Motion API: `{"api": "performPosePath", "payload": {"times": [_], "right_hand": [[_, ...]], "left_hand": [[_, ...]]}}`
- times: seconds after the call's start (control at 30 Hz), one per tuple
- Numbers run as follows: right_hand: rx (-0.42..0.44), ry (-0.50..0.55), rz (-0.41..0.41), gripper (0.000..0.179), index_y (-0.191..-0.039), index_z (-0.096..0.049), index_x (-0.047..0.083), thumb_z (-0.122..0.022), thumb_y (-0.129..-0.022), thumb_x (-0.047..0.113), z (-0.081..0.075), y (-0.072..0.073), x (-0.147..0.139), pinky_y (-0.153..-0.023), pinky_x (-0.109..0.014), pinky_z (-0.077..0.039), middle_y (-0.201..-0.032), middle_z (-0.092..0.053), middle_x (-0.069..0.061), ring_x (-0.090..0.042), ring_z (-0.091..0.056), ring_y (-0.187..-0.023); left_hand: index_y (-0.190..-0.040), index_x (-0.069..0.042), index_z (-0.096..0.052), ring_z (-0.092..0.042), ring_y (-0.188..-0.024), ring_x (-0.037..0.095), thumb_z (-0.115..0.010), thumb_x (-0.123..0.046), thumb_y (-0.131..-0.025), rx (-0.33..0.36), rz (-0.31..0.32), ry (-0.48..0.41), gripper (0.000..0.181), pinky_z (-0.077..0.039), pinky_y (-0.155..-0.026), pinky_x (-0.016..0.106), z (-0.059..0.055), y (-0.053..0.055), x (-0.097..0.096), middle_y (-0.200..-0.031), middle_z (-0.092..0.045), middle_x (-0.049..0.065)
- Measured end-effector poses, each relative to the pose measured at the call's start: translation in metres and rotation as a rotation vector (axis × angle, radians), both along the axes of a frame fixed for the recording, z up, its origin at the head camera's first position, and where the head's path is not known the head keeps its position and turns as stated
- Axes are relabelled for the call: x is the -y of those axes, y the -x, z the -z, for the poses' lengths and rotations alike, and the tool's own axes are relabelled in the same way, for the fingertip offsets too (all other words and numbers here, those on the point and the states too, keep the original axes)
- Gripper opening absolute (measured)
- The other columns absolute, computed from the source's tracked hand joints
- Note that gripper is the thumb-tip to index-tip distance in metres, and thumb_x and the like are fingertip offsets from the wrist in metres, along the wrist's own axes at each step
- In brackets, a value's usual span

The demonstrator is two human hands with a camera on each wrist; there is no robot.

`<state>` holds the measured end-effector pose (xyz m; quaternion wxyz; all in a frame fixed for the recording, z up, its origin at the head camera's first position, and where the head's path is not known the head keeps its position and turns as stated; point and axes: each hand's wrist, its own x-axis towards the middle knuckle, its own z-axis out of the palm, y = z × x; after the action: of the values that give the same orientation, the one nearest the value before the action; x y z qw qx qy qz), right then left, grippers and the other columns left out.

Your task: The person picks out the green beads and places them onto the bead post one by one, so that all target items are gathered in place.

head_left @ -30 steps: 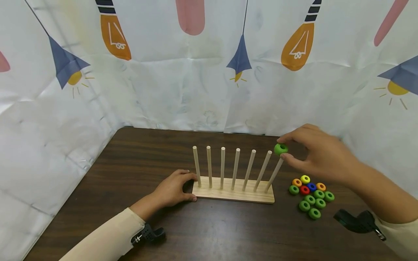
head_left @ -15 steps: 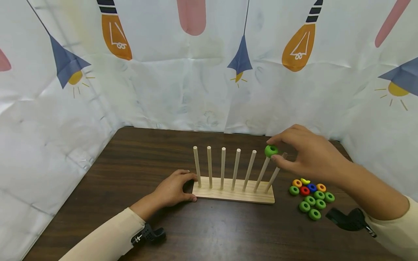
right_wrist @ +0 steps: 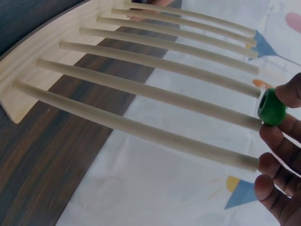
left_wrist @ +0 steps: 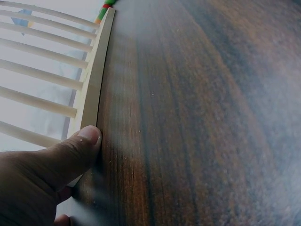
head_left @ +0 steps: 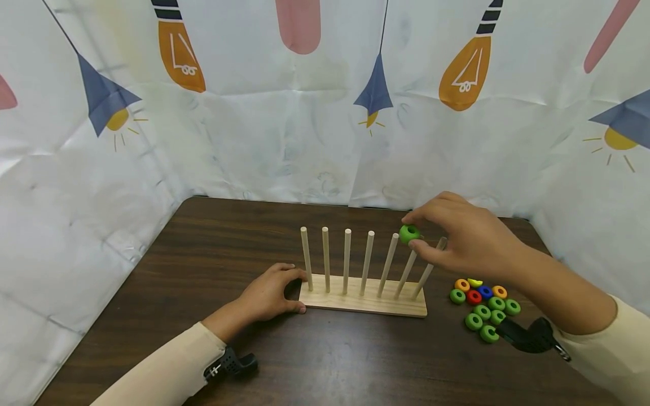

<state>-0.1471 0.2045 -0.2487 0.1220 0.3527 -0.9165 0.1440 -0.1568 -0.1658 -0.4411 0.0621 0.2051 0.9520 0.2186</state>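
Observation:
A light wooden base with several upright pegs, a peg rack [head_left: 363, 303], stands mid-table. My left hand [head_left: 271, 293] grips the left end of its base, and the left wrist view shows the thumb [left_wrist: 89, 136] along the front edge. Between thumb and fingertips, my right hand [head_left: 464, 234] pinches a green ring-shaped bead [head_left: 409, 233]. In the head view that bead sits level with the peg tops, between the second and third pegs from the right. In the right wrist view the green bead [right_wrist: 272, 107] is beside the peg tips, its hole turned toward them.
Right of the rack lies a loose group of ring beads: several green beads [head_left: 474, 321], a red bead [head_left: 474, 297], a blue bead [head_left: 485, 291], orange beads [head_left: 461, 285] and a partly hidden yellow bead [head_left: 475, 282]. A patterned white cloth [head_left: 325, 141] hangs behind the dark table [head_left: 244, 231].
My right hand has carried the green bead leftward, from the rightmost peg's top past the second peg toward the third. My left hand has stayed on the base.

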Motion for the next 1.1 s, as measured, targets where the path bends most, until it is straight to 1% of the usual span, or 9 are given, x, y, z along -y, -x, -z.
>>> {"api": "performPosePath", "payload": {"times": [0.17, 0.27, 0.5, 0.67, 0.83, 1.1], "right_hand": [[0.008, -0.002, -0.016, 0.027, -0.116, -0.073, 0.017, -0.079, -0.09, 0.021, -0.001, 0.003, 0.005, -0.068, -0.037, -0.053, -0.107, -0.066, 0.008, -0.014, -0.058, -0.103], [0.014, -0.004, -0.022, 0.027, -0.116, -0.073, 0.016, -0.078, -0.09, 0.021, -0.001, 0.004, 0.008, -0.072, -0.039, -0.053, -0.107, -0.067, 0.008, -0.016, -0.058, -0.105], [0.006, -0.003, -0.029, 0.027, -0.115, -0.074, 0.017, -0.079, -0.089, 0.022, -0.001, 0.006, 0.015, -0.075, -0.039, -0.053, -0.106, -0.066, 0.008, -0.014, -0.057, -0.106], [-0.009, 0.016, -0.062, 0.026, -0.115, -0.075, 0.017, -0.079, -0.089, 0.02, 0.0, 0.01, 0.02, -0.075, -0.039, -0.053, -0.105, -0.067, 0.008, -0.014, -0.058, -0.105], [0.002, 0.017, -0.074, 0.027, -0.115, -0.075, 0.017, -0.079, -0.089, 0.023, 0.002, 0.013, 0.025, -0.075, -0.038, -0.052, -0.104, -0.067, 0.01, -0.014, -0.057, -0.105], [0.002, 0.022, -0.099, 0.026, -0.115, -0.074, 0.018, -0.078, -0.09, 0.021, 0.001, 0.017, 0.033, -0.075, -0.039, -0.052, -0.104, -0.067, 0.01, -0.013, -0.057, -0.105]], "left_hand": [[-0.129, -0.024, -0.068, -0.047, -0.137, 0.035, -0.091, -0.041, -0.077, -0.001, -0.003, -0.002, 0.059, -0.049, -0.095, 0.056, 0.0, 0.0, 0.0, -0.145, -0.053, 0.018], [-0.129, -0.024, -0.069, -0.047, -0.137, 0.035, -0.091, -0.041, -0.077, -0.002, 0.0, -0.003, 0.059, -0.05, -0.095, 0.056, 0.0, 0.0, 0.001, -0.144, -0.053, 0.018], [-0.13, -0.024, -0.068, -0.046, -0.138, 0.035, -0.091, -0.041, -0.077, 0.006, 0.001, -0.006, 0.06, -0.049, -0.096, 0.055, 0.0, 0.0, 0.0, -0.145, -0.052, 0.017], [-0.13, -0.024, -0.068, -0.047, -0.137, 0.035, -0.091, -0.041, -0.077, -0.001, 0.007, -0.004, 0.06, -0.05, -0.096, 0.055, 0.001, 0.001, 0.0, -0.144, -0.054, 0.016], [-0.129, -0.024, -0.068, -0.048, -0.136, 0.034, -0.091, -0.041, -0.077, -0.009, 0.005, 0.001, 0.06, -0.05, -0.095, 0.055, 0.002, 0.001, 0.001, -0.142, -0.055, 0.016], [-0.129, -0.025, -0.068, -0.049, -0.135, 0.034, -0.091, -0.041, -0.076, -0.004, -0.002, 0.003, 0.06, -0.05, -0.095, 0.055, 0.002, 0.001, 0.0, -0.143, -0.054, 0.015]]}}
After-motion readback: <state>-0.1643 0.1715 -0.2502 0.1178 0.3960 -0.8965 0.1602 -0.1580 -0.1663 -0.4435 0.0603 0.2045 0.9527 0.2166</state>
